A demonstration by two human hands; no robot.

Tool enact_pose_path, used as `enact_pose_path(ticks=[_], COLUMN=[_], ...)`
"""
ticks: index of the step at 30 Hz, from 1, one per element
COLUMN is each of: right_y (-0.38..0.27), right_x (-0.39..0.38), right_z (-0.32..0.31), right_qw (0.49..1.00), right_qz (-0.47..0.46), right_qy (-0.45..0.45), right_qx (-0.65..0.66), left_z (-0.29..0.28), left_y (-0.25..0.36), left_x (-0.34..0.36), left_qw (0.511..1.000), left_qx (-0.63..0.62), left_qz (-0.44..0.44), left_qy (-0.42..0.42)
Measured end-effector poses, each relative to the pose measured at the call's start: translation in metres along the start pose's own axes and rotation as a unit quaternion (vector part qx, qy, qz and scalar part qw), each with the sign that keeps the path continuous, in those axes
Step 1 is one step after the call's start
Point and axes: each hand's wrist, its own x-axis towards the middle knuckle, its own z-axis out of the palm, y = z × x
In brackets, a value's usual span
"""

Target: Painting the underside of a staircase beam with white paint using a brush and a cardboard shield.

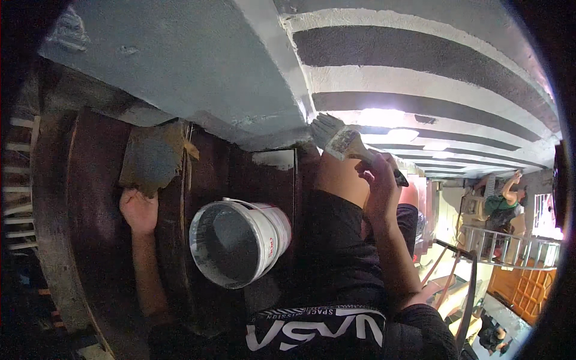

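My right hand (382, 179) is closed round the handle of a wide paintbrush (345, 143). Its grey-coated bristles point up and left, close to the corner where a grey-painted surface (198, 66) meets a striped wall (408, 78). To the left, my left hand (140, 210) grips the lower edge of a ragged flat piece of board (153, 157) smeared with grey; its exact material cannot be told. Between my arms a white bucket (273, 237) tilts in view, with grey paint inside and a wire handle across its side.
Dark brown wooden steps (96, 180) lie beneath the bucket and board. Pale slats (18, 180) run along the far left. At the right are a metal ladder (510, 246), a person in a green top (501, 204), an orange-brown door (522, 288) and another person (493, 337) lower down.
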Motion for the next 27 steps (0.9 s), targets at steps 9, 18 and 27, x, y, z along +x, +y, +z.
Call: enact_pose_path(ticks=[9,18,27], right_y=[-0.038,-0.04,-0.038], right_x=[-0.011,-0.011,-0.007], right_z=[0.047,0.026,0.051], right_qw=[0.988,0.978,0.824], right_qz=[-0.055,-0.171,-0.429], right_qy=[-0.102,-0.03,-0.116], right_qx=[-0.105,-0.113,-0.351], left_z=[0.01,0.002,0.008], left_y=[-0.002,-0.001,-0.008], left_x=[0.002,-0.001,0.0], left_qw=[0.999,0.994,0.987], left_qx=[-0.005,0.016,0.081], left_qz=[0.018,0.042,0.056], left_qy=[0.042,0.103,0.124])
